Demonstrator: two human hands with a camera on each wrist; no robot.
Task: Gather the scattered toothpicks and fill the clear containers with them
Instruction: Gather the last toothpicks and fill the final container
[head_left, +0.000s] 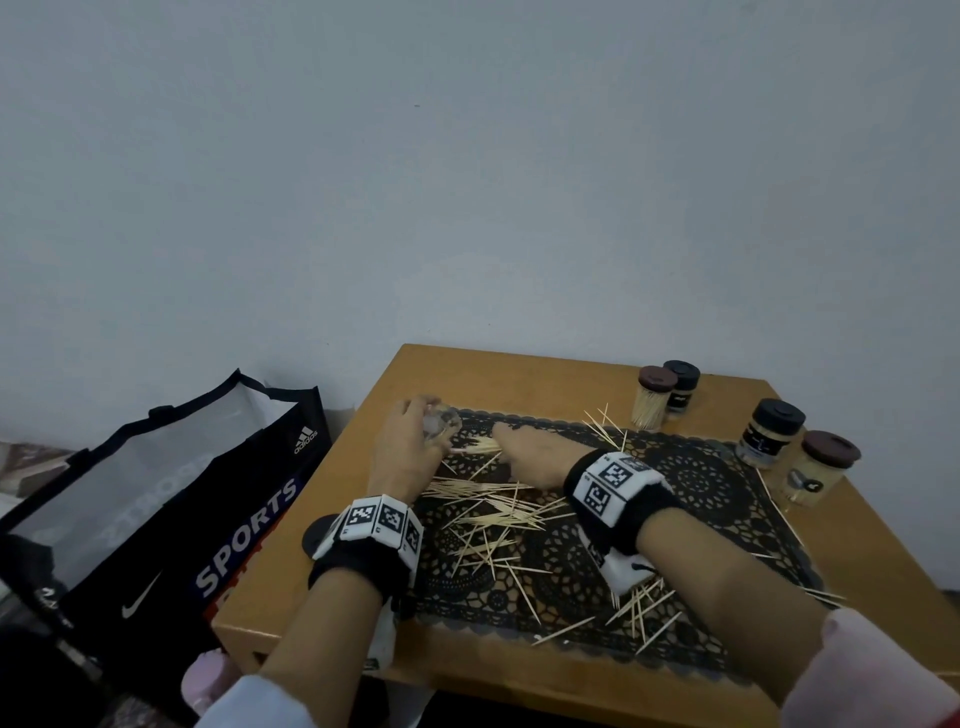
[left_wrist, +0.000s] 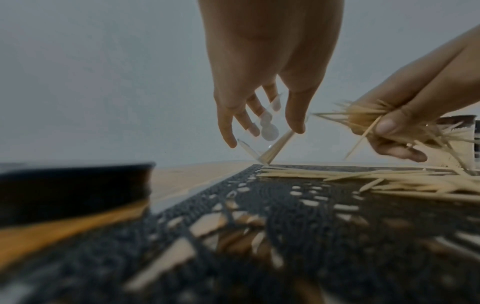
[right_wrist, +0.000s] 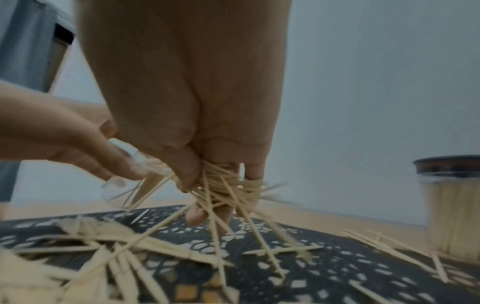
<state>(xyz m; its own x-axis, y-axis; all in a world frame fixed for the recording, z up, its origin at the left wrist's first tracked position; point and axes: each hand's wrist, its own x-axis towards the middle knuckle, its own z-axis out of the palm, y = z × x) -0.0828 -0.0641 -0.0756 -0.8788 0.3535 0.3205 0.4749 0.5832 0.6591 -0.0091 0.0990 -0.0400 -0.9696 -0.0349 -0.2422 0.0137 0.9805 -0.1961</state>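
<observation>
Slender wooden toothpicks (head_left: 493, 512), lacy mat (head_left: 701, 483).

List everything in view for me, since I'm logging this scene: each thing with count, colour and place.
clear container: one, transparent, tilted at the mat's far left edge, held by the left hand
toothpick bundle: one, pale wood, pinched in the right hand beside the container's mouth
scattered toothpicks: many, pale wood, strewn over the mat
filled jars: four, dark lids, far right of the table
loose lid: one, black, left of the mat
lace mat: one, black, middle of the table
table: one, orange-brown wood
sports bag: one, black, on the left beside the table
left hand: one, grips the container
right hand: one, pinches the bundle
</observation>
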